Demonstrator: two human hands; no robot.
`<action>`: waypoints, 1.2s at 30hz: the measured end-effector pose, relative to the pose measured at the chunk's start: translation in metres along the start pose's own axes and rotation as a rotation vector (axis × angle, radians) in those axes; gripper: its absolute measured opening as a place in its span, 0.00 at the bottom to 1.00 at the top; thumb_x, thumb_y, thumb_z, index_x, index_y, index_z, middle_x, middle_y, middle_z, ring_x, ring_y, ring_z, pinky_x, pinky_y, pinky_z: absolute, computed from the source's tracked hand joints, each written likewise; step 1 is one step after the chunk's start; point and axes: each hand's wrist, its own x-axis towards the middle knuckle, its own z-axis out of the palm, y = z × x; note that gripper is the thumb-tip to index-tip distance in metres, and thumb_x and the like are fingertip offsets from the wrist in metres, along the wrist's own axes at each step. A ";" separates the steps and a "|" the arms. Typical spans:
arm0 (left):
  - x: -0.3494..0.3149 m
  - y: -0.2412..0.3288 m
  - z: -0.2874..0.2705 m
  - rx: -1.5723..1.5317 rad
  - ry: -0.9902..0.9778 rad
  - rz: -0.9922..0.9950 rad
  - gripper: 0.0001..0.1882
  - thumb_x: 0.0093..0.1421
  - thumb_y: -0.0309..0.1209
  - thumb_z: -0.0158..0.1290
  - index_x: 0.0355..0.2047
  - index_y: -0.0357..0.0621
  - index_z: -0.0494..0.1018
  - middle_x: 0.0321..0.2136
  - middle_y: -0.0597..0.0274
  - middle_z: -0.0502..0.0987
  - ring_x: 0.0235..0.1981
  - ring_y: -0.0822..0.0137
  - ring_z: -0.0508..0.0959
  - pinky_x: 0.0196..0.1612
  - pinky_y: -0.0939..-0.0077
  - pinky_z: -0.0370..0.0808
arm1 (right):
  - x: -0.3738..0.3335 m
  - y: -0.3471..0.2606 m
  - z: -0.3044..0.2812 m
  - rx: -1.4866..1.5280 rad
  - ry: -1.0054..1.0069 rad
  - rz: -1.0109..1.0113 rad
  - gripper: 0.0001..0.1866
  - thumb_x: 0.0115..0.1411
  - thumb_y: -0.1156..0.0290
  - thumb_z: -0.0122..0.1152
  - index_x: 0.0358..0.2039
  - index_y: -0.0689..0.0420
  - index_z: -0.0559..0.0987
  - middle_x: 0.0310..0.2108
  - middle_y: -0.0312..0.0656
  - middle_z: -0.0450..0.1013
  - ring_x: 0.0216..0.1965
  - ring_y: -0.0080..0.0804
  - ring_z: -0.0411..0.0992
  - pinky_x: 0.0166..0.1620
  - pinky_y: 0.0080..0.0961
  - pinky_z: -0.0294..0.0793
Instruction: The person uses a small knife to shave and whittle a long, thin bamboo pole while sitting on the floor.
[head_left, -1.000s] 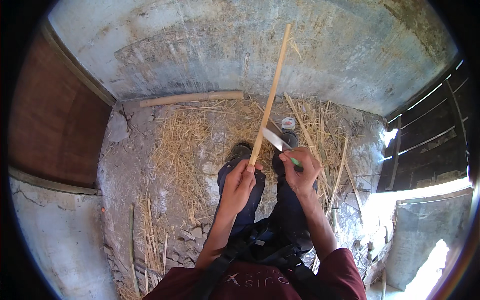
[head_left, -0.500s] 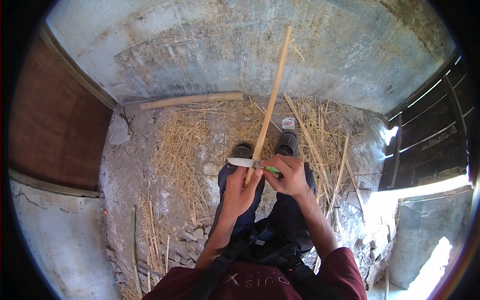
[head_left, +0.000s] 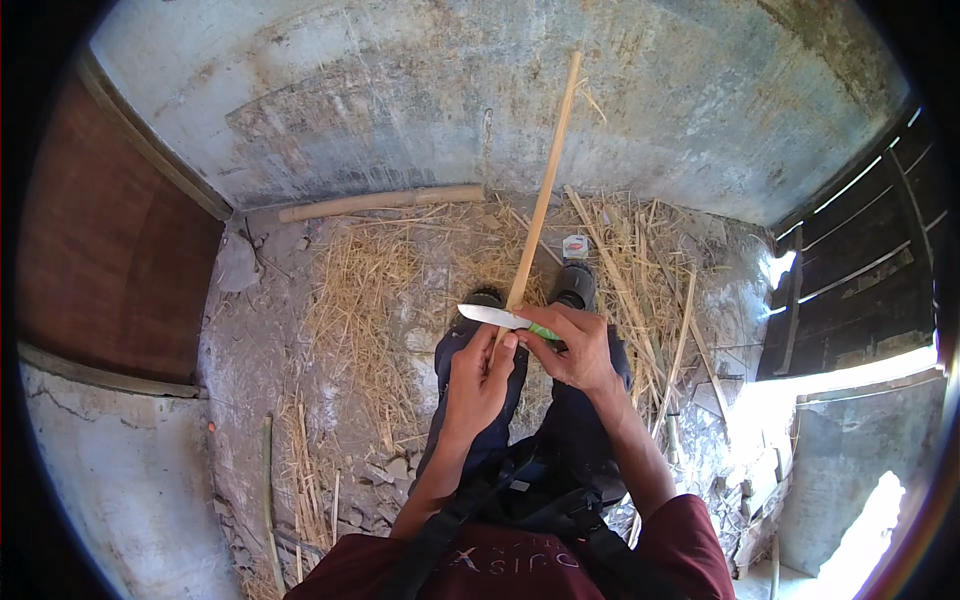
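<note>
A long pale bamboo strip (head_left: 545, 190) slants up from my hands and away over the floor, with a thin shaving curling off near its far end. My left hand (head_left: 475, 385) is closed around its near end, thumb and fingers pinching it. In my right hand (head_left: 578, 350) is a knife (head_left: 495, 316) with a green handle, gripped between thumb and fingers. The knife's blade points left and lies across the strip just beyond my left fingertips. My fingers partly hide the handle and the strip's near end.
Straw-like shavings (head_left: 365, 290) litter the floor on both sides of my legs. A thick bamboo pole (head_left: 380, 202) lies along the far wall (head_left: 480, 110). More split strips (head_left: 690, 330) lie at the right. A small white packet (head_left: 575, 247) sits beyond my right shoe (head_left: 573, 285).
The knife has tilted, its tip now higher than its handle end, and the blade has moved slightly away along the strip. My left hand keeps its hold in nearly the same place.
</note>
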 end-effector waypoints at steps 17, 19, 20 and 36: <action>0.001 0.002 0.005 0.041 0.052 0.019 0.11 0.77 0.33 0.53 0.47 0.36 0.76 0.19 0.72 0.65 0.22 0.82 0.59 0.24 0.75 0.56 | -0.011 -0.002 0.003 -0.363 0.072 -0.173 0.26 0.48 0.70 0.75 0.50 0.38 0.90 0.32 0.29 0.77 0.26 0.24 0.76 0.28 0.25 0.73; 0.001 0.001 0.004 0.055 0.048 0.033 0.10 0.77 0.32 0.53 0.47 0.36 0.75 0.19 0.70 0.65 0.22 0.81 0.60 0.24 0.74 0.56 | -0.011 -0.005 0.001 -0.392 0.065 -0.176 0.28 0.47 0.71 0.74 0.51 0.38 0.89 0.32 0.29 0.77 0.27 0.24 0.76 0.29 0.25 0.73; 0.001 -0.003 0.003 0.063 0.045 0.039 0.10 0.77 0.32 0.53 0.47 0.36 0.75 0.19 0.69 0.65 0.22 0.81 0.60 0.24 0.74 0.57 | -0.011 -0.007 0.000 -0.406 0.062 -0.178 0.28 0.46 0.71 0.74 0.52 0.37 0.89 0.33 0.28 0.77 0.28 0.24 0.77 0.30 0.25 0.73; 0.002 0.000 0.003 0.089 0.052 0.027 0.11 0.77 0.34 0.52 0.46 0.37 0.75 0.19 0.66 0.66 0.21 0.78 0.60 0.24 0.73 0.58 | -0.011 -0.004 0.002 -0.357 0.086 -0.164 0.27 0.46 0.73 0.74 0.50 0.39 0.90 0.31 0.28 0.78 0.25 0.24 0.75 0.28 0.25 0.72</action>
